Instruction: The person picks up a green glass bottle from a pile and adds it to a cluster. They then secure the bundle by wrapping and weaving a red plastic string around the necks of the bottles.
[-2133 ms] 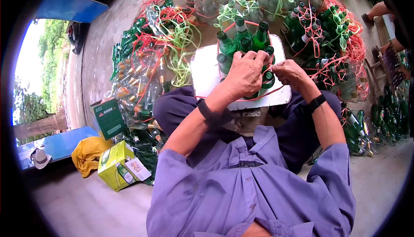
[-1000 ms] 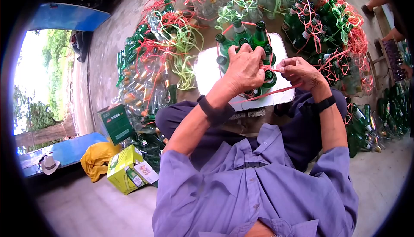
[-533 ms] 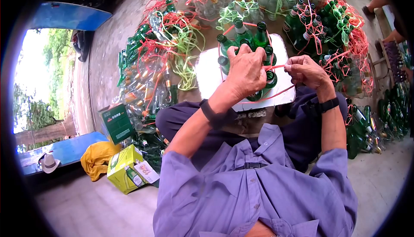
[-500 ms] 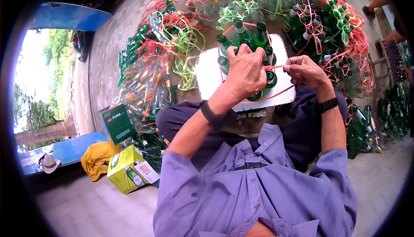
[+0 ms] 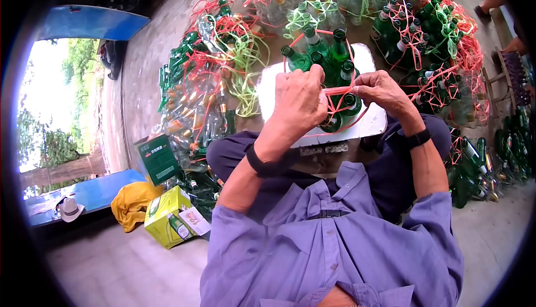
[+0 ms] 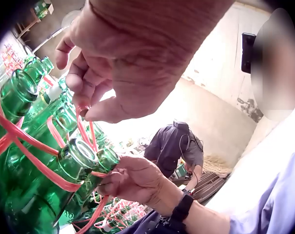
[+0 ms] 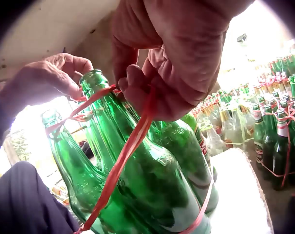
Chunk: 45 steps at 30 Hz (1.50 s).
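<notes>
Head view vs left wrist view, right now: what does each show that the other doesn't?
Head only: the pale hat on the blue surface, the yellow cloth and the lime-green carton.

Left wrist only: the back of a bent-over person in the background, and a dark rectangular object beside a blurred patch.

Both: the left hand and right hand pinching red strap at the green bottles.
</notes>
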### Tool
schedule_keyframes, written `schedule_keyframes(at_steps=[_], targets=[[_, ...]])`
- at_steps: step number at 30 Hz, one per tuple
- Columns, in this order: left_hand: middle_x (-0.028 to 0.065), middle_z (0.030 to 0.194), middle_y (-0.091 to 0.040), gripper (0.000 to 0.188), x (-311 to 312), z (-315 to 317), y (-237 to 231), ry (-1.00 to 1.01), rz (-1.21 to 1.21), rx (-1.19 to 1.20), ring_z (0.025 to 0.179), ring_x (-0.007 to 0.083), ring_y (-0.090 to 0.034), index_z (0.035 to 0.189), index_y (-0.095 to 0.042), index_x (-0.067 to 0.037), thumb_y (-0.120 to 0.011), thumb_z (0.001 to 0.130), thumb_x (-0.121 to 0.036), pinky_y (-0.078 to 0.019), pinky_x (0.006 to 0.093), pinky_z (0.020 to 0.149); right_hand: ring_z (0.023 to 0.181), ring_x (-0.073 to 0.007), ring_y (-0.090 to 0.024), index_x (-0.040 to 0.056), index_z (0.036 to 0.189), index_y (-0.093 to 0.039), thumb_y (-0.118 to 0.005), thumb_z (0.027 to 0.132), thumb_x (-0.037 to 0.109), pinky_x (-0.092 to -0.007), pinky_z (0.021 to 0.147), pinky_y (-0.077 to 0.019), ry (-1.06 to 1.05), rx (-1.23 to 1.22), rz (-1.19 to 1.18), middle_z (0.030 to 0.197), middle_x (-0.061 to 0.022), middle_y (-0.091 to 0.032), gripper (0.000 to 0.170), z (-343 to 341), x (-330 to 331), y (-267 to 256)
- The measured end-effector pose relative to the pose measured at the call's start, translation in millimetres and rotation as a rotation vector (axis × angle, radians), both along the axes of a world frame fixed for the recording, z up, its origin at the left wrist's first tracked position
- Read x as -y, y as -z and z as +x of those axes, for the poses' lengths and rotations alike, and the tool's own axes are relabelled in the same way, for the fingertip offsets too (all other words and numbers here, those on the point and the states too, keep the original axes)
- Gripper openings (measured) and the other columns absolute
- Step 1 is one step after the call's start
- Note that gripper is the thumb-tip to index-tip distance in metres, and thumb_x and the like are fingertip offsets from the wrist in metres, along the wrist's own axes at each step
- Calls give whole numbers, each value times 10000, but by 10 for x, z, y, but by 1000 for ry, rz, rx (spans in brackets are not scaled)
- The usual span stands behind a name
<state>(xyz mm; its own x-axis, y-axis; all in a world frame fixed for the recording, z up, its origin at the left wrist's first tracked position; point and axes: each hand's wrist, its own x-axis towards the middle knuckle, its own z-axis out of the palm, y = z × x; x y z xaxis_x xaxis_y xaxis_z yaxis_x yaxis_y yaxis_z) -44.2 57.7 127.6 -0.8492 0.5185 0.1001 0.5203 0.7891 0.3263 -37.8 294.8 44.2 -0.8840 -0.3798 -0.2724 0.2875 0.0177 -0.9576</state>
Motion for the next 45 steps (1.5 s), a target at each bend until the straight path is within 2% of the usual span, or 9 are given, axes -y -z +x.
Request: schedule_keyframes(at_steps=[5, 9, 16, 25, 27, 31, 38, 40, 45], targets=[[131, 803, -667, 200, 27, -41, -3, -55, 70, 126, 786, 344, -663, 991, -554, -44, -646, 829, -117, -453, 461, 753, 616, -49, -528, -20, 903, -731, -647, 918, 146, -229, 573, -440, -2, 20, 23, 675, 39, -582, 187, 6, 31, -63], [163, 804, -663, 202, 70, -13, -71, -22, 79, 181, 801, 377, -672, 998, -540, -23, -636, 836, -96, -504, 463, 724, 614, -53, -534, -19, 917, -716, -681, 935, 189, -234, 576, -468, -8, 3, 16, 702, 30, -598, 212, 18, 18, -14], [173, 851, -666, 191, 99, -68, -87, -11, 51, 209, 847, 400, -662, 1006, -538, -30, -628, 844, -76, -496, 477, 740, 605, -24, -511, 7, 1091, -654, -693, 932, 237, -192, 534, -452, -58, 182, -40, 705, 55, -559, 283, 81, -32, -125], [196, 879, -645, 162, 124, -76, -38, -35, 96, 187, 861, 432, -632, 987, -517, -13, -592, 844, -25, -481, 499, 748, 572, -21, -474, 16, 891, -681, -686, 916, 241, -198, 523, -417, -33, 145, 121, 689, 66, -535, 226, 25, -40, -118], [194, 878, -637, 156, 150, -90, -2, -33, 40, 156, 850, 431, -625, 983, -511, -12, -578, 842, -7, -480, 499, 742, 579, -39, -490, -1, 897, -704, -677, 898, 188, -214, 527, -419, 86, 142, -41, 695, 41, -585, 191, 31, 12, -71], [194, 868, -639, 121, 186, -182, 96, -33, 23, 124, 839, 426, -628, 971, -524, -21, -562, 857, -25, -481, 499, 729, 593, -41, -494, -6, 898, -714, -670, 902, 173, -213, 533, -406, 98, 103, -46, 689, 42, -585, 185, 42, 103, -87], [87, 767, -655, 124, 144, -243, 266, -40, -105, -29, 727, 348, -656, 863, -673, -144, -579, 809, -83, -480, 468, 621, 577, -45, -493, -15, 850, -722, -655, 890, 172, -241, 522, -408, 149, 122, -16, 672, 22, -606, 202, 89, 158, -101], [67, 753, -655, 154, 145, -231, 326, -39, -120, -65, 702, 332, -658, 853, -699, -171, -589, 792, -82, -480, 459, 603, 578, -57, -500, -44, 804, -705, -666, 876, 185, -256, 518, -413, 166, -36, 288, 649, 2, -606, 243, 101, 131, 24], [68, 771, -663, 191, 158, -136, 339, -26, -120, -121, 728, 312, -665, 894, -719, -148, -585, 780, -72, -503, 437, 633, 520, -59, -459, -66, 723, -647, -713, 875, 227, -283, 479, -396, 159, -216, 411, 536, -12, -516, 337, 226, 80, -81]])
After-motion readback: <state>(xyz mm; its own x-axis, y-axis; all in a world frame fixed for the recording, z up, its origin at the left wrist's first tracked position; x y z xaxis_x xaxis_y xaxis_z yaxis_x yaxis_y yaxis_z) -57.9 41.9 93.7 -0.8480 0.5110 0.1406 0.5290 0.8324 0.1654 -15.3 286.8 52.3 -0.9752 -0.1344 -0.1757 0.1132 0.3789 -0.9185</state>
